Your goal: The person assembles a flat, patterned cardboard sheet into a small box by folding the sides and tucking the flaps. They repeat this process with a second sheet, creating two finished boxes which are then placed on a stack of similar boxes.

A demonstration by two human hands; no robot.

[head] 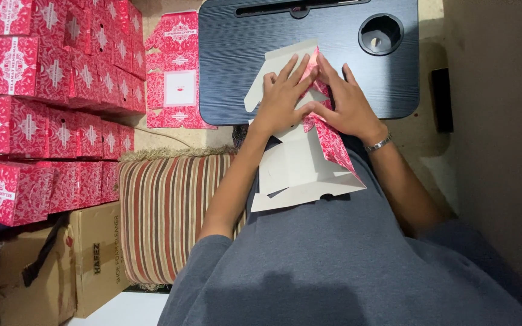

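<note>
I'm seeing even, soft indoor light; right side falling into dim shadow; faint sheen on tabletop [237, 72]; focus staying sharp.

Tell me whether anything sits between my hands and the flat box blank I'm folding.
Nothing visible does. The left hand and right hand both press directly on the red and white box blank, which lies partly on the dark lap desk.

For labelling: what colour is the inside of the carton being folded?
White inside, red patterned outside on the flat carton; head view.
</note>
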